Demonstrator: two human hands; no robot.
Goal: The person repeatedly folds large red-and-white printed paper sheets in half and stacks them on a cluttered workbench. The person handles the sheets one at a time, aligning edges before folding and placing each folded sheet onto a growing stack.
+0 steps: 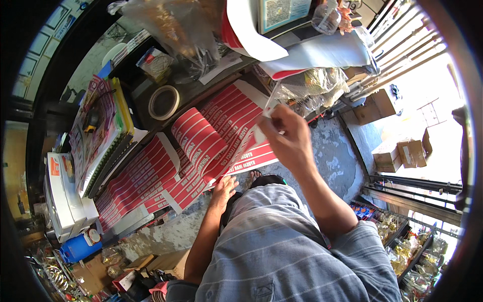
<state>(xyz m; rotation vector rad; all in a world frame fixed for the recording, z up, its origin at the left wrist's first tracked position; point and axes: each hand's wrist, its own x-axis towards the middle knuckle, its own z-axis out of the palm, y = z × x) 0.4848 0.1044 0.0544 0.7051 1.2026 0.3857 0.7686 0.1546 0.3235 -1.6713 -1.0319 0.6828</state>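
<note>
Red sheets with white printed lines lie overlapping across the table, several of them curled and reaching past its near edge. My right hand is raised above their right end, its fingers closed in a pinch on a thin white strip. Part of that strip sticks up beyond my fingers, and a narrow red-and-white edge slants down from them toward my left hand. My left hand rests at the sheets' near edge, fingers stretched out and touching the edge, with nothing visibly gripped.
A roll of tape lies on the dark table beside a stack of booklets. White boxes stand at the left, a clear plastic bag at the back. A rolled white sheet overhangs the far right. Cardboard boxes sit beyond the doorway.
</note>
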